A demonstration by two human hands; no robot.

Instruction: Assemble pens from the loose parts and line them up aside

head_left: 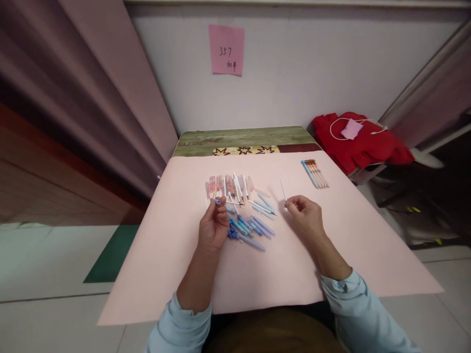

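Pinched in your left hand [215, 223], just left of the frame's middle, is one blue tube [218, 201], its open end showing; your right hand [305, 213], right of the middle, grasps one white refill [283, 189] between fingertips, upright. You seem to be partway through putting a pen together, so the next move likely calls for lining refill up with tube. Right of centre lies a row of pens [315, 174]: one blue, about four brown-topped. At the centre, pink parts [211, 185] and blue parts [252, 242] overlap too much to count, though each heap exceeds five.
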